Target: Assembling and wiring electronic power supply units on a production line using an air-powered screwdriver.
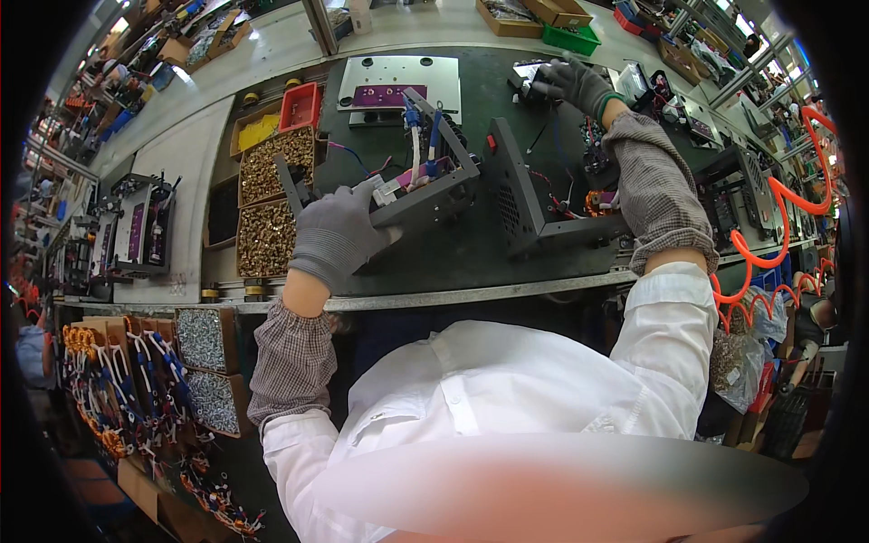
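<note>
My left hand (339,226), in a grey glove, is closed on the near left edge of a dark metal chassis (425,204). White and blue wires (416,149) rise inside that chassis. At the far right of the bench, my gloved right hand (582,88) reaches out with its fingers apart. Its fingertips are beside a small silver-and-black metal part (525,77); whether they touch it I cannot tell. Between my arms stands a second dark chassis with a perforated panel (513,199) and a red switch. Behind the first chassis lies a silver plate (403,72) with a purple board.
Left of the chassis are boxes of brass fittings (272,167), a red bin (300,107) and yellow pieces (259,132). An orange coiled hose (774,258) hangs at the right. Wire bundles (118,380) hang below the bench's front edge. Another assembly (140,226) stands far left.
</note>
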